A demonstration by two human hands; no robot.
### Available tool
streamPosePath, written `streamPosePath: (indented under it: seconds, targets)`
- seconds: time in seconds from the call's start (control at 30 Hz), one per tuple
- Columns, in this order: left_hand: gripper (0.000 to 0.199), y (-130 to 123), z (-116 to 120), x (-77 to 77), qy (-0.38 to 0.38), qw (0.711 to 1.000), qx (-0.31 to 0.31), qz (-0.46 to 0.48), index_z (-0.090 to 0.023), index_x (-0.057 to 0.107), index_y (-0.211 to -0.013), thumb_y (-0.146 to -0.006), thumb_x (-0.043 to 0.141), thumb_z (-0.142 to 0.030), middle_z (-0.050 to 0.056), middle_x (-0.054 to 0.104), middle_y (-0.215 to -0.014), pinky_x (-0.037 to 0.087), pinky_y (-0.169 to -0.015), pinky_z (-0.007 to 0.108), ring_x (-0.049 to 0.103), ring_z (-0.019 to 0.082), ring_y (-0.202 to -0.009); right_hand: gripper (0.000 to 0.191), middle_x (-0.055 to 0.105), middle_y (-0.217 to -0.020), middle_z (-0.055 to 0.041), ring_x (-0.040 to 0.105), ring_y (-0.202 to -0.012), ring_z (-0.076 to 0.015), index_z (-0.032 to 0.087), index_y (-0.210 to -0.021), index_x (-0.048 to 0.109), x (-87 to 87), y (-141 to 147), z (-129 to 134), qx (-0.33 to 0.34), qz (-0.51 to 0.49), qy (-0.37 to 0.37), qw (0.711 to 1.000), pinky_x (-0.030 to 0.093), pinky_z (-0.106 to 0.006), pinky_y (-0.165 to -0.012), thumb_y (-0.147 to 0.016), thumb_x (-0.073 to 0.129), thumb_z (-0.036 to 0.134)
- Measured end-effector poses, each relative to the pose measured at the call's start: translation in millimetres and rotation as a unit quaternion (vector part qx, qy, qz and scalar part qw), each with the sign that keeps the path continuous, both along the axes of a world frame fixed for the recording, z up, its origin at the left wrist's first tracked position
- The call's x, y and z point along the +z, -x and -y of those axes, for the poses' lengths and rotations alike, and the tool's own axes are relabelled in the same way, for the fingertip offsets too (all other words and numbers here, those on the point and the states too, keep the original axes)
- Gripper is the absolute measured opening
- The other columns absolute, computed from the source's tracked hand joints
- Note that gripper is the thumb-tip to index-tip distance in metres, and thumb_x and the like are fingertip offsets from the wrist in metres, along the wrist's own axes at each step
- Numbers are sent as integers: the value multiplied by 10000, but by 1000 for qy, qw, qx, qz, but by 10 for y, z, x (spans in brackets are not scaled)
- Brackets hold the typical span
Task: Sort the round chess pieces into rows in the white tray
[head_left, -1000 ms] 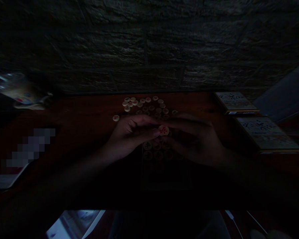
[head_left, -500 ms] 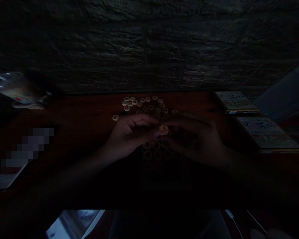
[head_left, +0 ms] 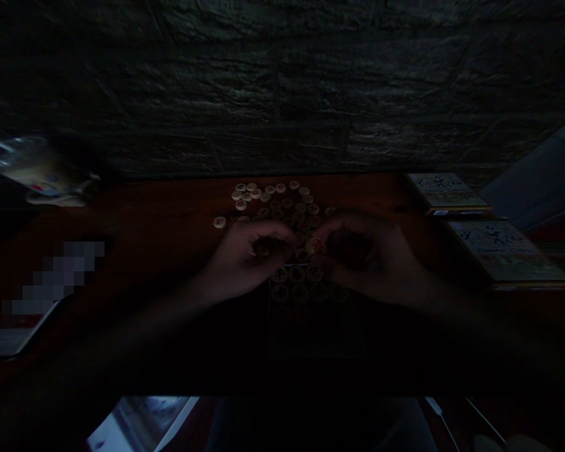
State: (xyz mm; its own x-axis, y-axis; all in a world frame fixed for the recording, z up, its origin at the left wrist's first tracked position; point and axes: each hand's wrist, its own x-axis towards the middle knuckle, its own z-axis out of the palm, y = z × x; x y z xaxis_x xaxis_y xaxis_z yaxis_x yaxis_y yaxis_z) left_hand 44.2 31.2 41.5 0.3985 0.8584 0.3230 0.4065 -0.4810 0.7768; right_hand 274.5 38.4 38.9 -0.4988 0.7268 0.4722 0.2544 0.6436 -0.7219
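In dim light, my right hand (head_left: 374, 251) pinches a round wooden piece (head_left: 316, 245) with a red character between thumb and fingers. My left hand (head_left: 249, 254) is just to its left, thumb and fingertips brought together; whether anything is between them is too dark to tell. Loose round pieces (head_left: 280, 188) with red or dark characters lie in a cluster beyond my hands. Nearer to me, several dark-marked pieces (head_left: 299, 292) lie in rows on a dim, flat rectangular tray or box, whose near part is lost in shadow.
Two flat boxes (head_left: 508, 251) with printed lids lie at the right. A plastic cup (head_left: 42, 172) with a straw stands at the back left. A flat device (head_left: 23, 336), partly pixelated, lies at the left. A stone wall (head_left: 273, 88) rises behind the wooden table (head_left: 169, 201).
The red-marked piece has moved slightly right, out from beside my left thumb and into my right fingers. My fingertips have drawn apart a little, showing more pieces between them.
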Motion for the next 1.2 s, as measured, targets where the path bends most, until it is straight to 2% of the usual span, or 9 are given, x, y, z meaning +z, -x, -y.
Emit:
streamPosePath:
  seconds: [0.13, 0.27, 0.4, 0.5, 0.6, 0.77, 0.97, 1.1, 1.2]
  targets:
    - [135, -7, 8, -1, -3, 1000, 4, -4, -147, 759, -939, -872, 650, -102, 19, 792, -906, 534, -734, 213, 725, 138, -821, 139, 712, -876, 6, 651, -715, -112, 202, -968, 702, 52, -9, 19, 18, 23, 37, 999, 492, -206, -589, -833, 733, 217]
    - [137, -5, 3, -7, -16, 1000, 9, 2, -147, 757, -932, -880, 639, -100, 16, 794, -897, 532, -742, 218, 725, 135, -817, 148, 717, -880, 5, 677, -767, -132, 206, -974, 701, 114, -45, 18, 36, 39, 75, 996, 522, -224, -652, -831, 736, 219]
    - [122, -2, -10, -17, -29, 1000, 10, 7, -141, 755, -915, -886, 639, -117, 21, 793, -883, 529, -730, 219, 723, 134, -809, 187, 736, -916, 3, 692, -791, -147, 216, -1027, 708, 246, -88, -21, 46, 87, 114, 989, 528, -239, -661, -843, 730, 243]
    - [127, -1, -15, -22, -32, 999, 9, 11, -138, 756, -920, -890, 634, -121, 23, 793, -884, 532, -737, 219, 724, 135, -814, 226, 745, -921, 12, 697, -777, -146, 238, -1071, 717, 359, -102, -20, 64, 131, 112, 983, 522, -239, -637, -845, 723, 251]
    - [130, -4, -14, -30, -30, 999, 16, 6, -145, 757, -920, -891, 634, -113, 19, 795, -900, 538, -769, 222, 730, 137, -842, 256, 756, -918, 24, 700, -752, -132, 241, -1048, 727, 401, -116, 51, 76, 153, 96, 981, 519, -226, -633, -797, 738, 193]
    - [125, 2, -15, -56, -37, 999, 18, 3, -147, 758, -932, -904, 639, -122, 17, 799, -928, 545, -788, 214, 735, 135, -866, 262, 768, -941, 28, 717, -814, -131, 244, -997, 731, 291, -167, 237, 88, 180, 69, 977, 528, -212, -708, -769, 722, 113]
    - [150, 18, -13, -66, -28, 999, 19, -11, -169, 759, -959, -903, 632, -111, 12, 799, -952, 553, -781, 234, 738, 146, -882, 356, 767, -1084, -27, 726, -958, -179, 248, -1124, 720, 124, -192, 296, 155, 252, 15, 955, 556, -262, -828, -811, 666, 86]
    - [134, 15, -15, -55, -25, 999, 20, -16, -174, 763, -957, -909, 641, -144, 20, 800, -957, 554, -757, 251, 741, 164, -886, 368, 744, -1187, -50, 703, -1093, -219, 258, -1208, 692, 91, -202, 291, 156, 276, -26, 948, 563, -324, -920, -869, 630, 129]
    - [134, 13, -15, -56, -28, 999, 19, -18, -175, 763, -956, -910, 641, -143, 19, 800, -947, 552, -740, 249, 740, 161, -868, 315, 741, -1186, -54, 706, -1085, -216, 243, -1179, 693, 94, -206, 291, 162, 292, -39, 942, 567, -322, -917, -884, 638, 146]
